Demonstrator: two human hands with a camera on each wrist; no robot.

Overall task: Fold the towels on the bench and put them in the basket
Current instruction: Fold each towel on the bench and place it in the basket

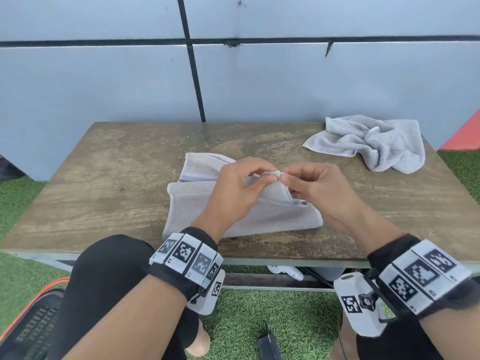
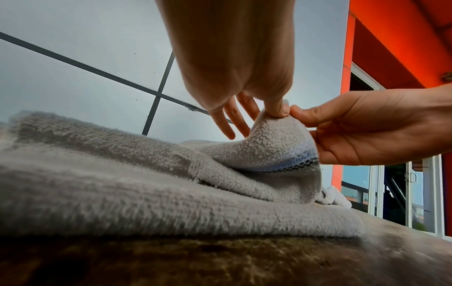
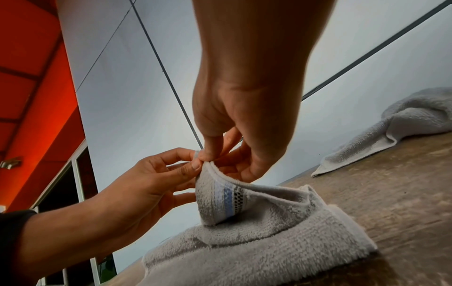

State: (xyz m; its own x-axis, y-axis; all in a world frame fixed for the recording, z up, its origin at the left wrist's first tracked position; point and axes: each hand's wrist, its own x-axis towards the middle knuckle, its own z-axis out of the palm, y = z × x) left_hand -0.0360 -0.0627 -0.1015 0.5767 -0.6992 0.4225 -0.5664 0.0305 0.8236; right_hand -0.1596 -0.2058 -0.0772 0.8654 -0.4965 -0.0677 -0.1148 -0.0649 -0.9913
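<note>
A grey towel point(image 1: 197, 203) with a blue and checkered stripe lies partly folded in the middle of the wooden bench point(image 1: 104, 178). Its right corner is lifted off the pile. My left hand point(image 1: 255, 178) pinches that corner between thumb and forefinger, its other fingers straight. My right hand point(image 1: 289, 179) pinches the same corner from the right. The wrist views show the corner point(image 2: 276, 123) point(image 3: 208, 170) held between both thumbs, with the left hand point(image 2: 274, 108) point(image 3: 193, 164) and right hand point(image 2: 297, 113) point(image 3: 208, 154) touching. A second, crumpled grey towel point(image 1: 374, 141) point(image 3: 396, 127) lies at the far right.
The bench stands against a pale blue panelled wall point(image 1: 285, 81) on green artificial grass point(image 1: 272, 315). A dark basket with an orange rim point(image 1: 33, 326) is at the lower left beside my knee. White objects point(image 1: 285, 271) lie under the bench.
</note>
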